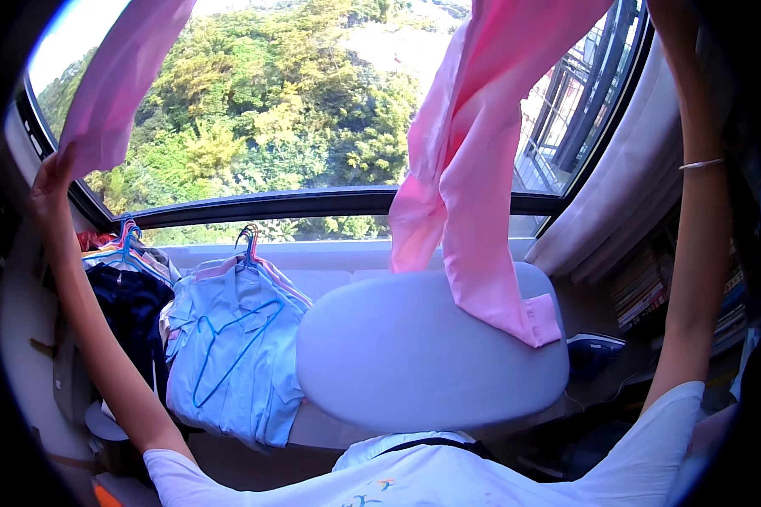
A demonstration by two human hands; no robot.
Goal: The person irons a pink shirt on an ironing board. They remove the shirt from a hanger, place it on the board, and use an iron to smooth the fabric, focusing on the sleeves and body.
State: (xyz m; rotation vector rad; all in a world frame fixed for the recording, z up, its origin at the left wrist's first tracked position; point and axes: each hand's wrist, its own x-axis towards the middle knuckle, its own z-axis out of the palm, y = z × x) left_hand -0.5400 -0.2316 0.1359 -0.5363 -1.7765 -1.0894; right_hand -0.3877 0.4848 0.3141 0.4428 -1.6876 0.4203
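Note:
A pink long-sleeved shirt (490, 144) is held up in front of the window, its upper part cut off by the top of the picture. My left hand (52, 177), raised at the far left, has its fingers closed on a hanging end of this pink cloth. My right hand (673, 15) is lifted to the top right edge; its fingers are out of sight, so its hold cannot be seen. One sleeve dangles down to the grey ironing board (397, 363), and its cuff lies against the board's right part.
Left of the board, a light blue shirt (228, 338) lies on hangers with a loose blue hanger (238, 342) on top. Dark clothes (127, 304) hang beside it. A dark blue iron (594, 351) stands right of the board, near books (638, 296) and a white curtain (604, 220).

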